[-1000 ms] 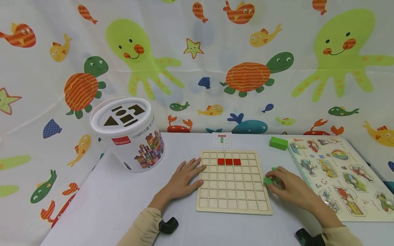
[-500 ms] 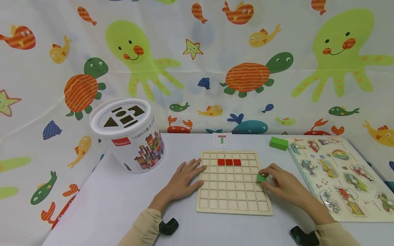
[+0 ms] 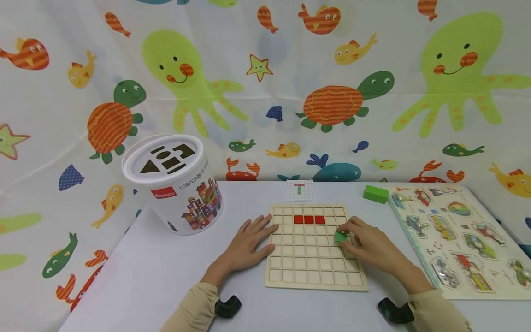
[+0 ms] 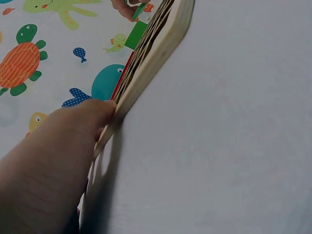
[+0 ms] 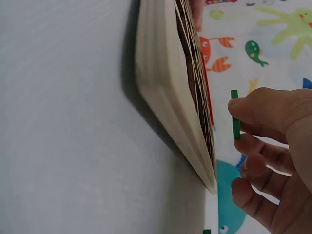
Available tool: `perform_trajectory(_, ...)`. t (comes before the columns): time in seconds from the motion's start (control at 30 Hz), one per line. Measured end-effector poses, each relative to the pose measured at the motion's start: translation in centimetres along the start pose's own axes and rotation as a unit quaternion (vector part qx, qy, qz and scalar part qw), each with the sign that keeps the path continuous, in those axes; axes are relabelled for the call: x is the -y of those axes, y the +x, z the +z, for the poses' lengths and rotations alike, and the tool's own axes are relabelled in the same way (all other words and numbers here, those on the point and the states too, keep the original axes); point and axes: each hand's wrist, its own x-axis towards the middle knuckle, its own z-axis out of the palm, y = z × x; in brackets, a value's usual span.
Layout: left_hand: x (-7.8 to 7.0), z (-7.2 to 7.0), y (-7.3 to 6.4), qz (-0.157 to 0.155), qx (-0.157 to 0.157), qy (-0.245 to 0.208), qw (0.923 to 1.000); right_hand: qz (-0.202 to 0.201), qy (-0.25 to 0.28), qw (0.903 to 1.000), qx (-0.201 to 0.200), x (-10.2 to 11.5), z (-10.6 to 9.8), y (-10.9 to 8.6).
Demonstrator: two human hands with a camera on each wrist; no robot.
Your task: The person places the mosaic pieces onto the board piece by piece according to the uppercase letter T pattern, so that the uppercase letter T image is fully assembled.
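A wooden grid board lies on the white table, with three red square tiles side by side in its second row. My left hand rests along the board's left edge, fingers extended and touching the rim. Over the right part of the board, my right hand pinches a thin green tile between thumb and finger. The right wrist view shows that green tile held edge-on, apart from the board, its lower end by a fingertip.
Behind the board lies a small printed grid card with a red and green T pattern. A green block is at the back right, beside a picture puzzle board. At the left stands a white bucket with shape holes in its lid.
My right hand has carried the green tile leftward, from beside the board's right edge to over its right columns. The left hand stays at the board's left edge.
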Motion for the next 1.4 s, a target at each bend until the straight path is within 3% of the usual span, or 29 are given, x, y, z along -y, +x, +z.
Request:
perform_trajectory(0.77, -0.4, -0.1, 0.0, 0.002, -0.002, 0.000, 1.0000, 0.026, 0.025, 0.9987, 0.036, 0.5, 0.9, 2.1)
perform_trajectory(1.03, -0.2, -0.1, 0.1, -0.003, -0.001, -0.001, 1.0000, 0.025, 0.042, 0.9986, 0.019, 0.7, 1.1, 2.8)
perform_trajectory(1.4, -0.1, 0.0, 0.1, 0.001, -0.004, -0.007, 1.0000, 0.025, 0.039, 0.9983, 0.035, 1.4, 1.3, 3.8)
